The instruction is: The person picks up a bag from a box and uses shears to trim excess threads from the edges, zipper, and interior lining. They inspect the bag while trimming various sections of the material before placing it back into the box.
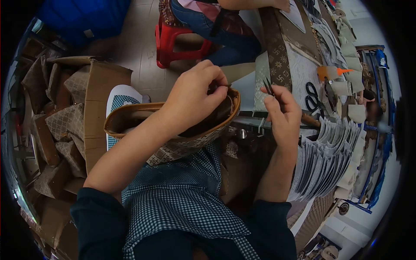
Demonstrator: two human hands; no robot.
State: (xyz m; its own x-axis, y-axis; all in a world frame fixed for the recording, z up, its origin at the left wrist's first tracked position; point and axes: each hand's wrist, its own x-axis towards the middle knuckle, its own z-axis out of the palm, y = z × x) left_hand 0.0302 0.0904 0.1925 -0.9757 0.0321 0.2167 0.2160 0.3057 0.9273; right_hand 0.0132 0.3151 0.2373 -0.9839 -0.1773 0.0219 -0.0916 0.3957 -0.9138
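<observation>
Bag (173,147) sits on the lap, on the checked apron (182,195), mouth open and facing up.
Left hand (195,102) is at the far rim, thumb and fingertips pinched tight on the edge. Whether there's a thread in the pinch is too small to tell.
Right hand (284,117) is just beside the bag and not touching it. Its fingers are closed around a thin pointed tool (268,86), tips up; could be tweezers or snips, can't tell.
Right of that: scissors (312,97), glue bottle (331,71), a fanned stack of grey pieces (325,160).
Left: cardboard box (97,99).
Top: another person (216,26) on a red stool (173,41).
</observation>
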